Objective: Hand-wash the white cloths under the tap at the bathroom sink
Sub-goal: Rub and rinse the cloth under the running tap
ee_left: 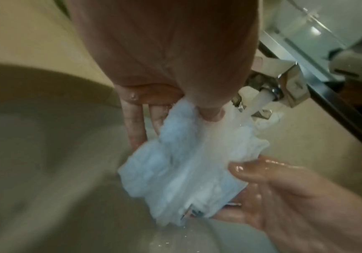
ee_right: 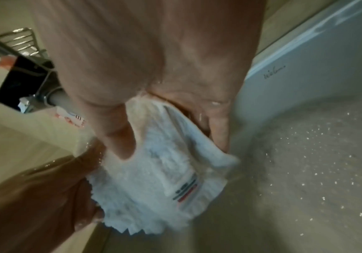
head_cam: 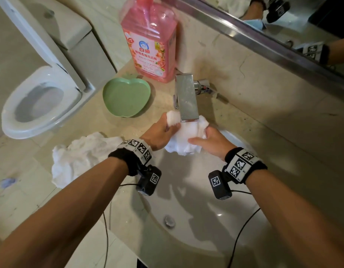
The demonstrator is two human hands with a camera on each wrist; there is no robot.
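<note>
Mid-wash: left hand (head_cam: pixel 161 132) and right hand (head_cam: pixel 209 141) both pinch one cloth (head_cam: pixel 186 136), stretched under the running tap (head_cam: pixel 186 97) over the sink (head_cam: pixel 215 238). Second cloth (head_cam: pixel 80 157) lies bunched on the counter, left; can't tell if washed. Likely about half left

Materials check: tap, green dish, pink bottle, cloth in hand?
Tap: metal, likely chromed, flat mirror-bright faces. Green dish: looks like matte moulded plastic, apple-shaped, no glare. Pink bottle: clear plastic, liquid shows through, printed label. Cloth held by left hand and right hand: white terry-like fabric, fuzzy pile, sewn tag, wet under the stream.
</note>
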